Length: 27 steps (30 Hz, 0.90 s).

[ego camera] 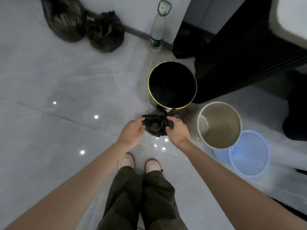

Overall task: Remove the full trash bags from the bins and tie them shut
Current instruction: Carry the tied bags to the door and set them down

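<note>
A small black trash bag (pixel 155 124) hangs in front of me above the floor, just below the black bin with a gold rim (pixel 172 84). My left hand (pixel 132 131) grips the bag's left flap and my right hand (pixel 177 130) grips its right flap, with the bunched top between them. A beige bin (pixel 219 124) stands to the right with a little white material inside. A translucent blue basket (pixel 249 154) sits beside it, nearer to me.
Two tied black trash bags (pixel 64 19) (pixel 106 32) lie on the floor at the far left by the wall. A plastic water bottle (pixel 157 27) stands by the wall. Dark furniture (pixel 240 47) fills the upper right. My feet stand on grey glossy tiles (pixel 58 80).
</note>
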### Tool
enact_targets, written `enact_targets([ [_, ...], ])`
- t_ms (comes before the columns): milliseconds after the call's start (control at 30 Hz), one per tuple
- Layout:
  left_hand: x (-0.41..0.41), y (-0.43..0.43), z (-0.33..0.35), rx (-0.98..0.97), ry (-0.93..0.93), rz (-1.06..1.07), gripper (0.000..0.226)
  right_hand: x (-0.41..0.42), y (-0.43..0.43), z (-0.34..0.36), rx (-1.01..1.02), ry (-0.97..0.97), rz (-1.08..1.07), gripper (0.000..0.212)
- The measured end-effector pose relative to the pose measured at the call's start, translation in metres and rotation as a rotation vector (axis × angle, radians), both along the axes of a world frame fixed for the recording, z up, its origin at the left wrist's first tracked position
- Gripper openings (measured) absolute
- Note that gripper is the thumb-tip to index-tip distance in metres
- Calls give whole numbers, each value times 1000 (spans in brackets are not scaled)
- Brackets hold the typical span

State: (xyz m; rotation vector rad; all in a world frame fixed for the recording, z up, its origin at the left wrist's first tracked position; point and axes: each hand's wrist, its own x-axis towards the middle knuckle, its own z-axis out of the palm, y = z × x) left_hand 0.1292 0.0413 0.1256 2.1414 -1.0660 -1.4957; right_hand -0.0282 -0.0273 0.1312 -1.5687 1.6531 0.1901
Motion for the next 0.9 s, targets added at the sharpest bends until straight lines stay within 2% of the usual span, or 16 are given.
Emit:
enact_targets([
  [267, -19, -18, -135, -65, -77, -77, 49, -9, -18, -120, -70, 43, 229, 44],
  [467, -36, -32, -208, -150, -172, -194, 59, -11, -25, -164, -278, 119, 405, 27],
  [667, -42, -37, -215, -130, -170, -153, 51, -15, -26, -165, -279, 107, 506, 19],
  [767, -35, -28, -199, -105, -118, -165, 50, -13, -20, -148, -227, 123, 583, 17],
  [900, -19, -4, -157, -91, -64, -134, 51, -2, -7, -106, -198, 63, 535, 17],
])
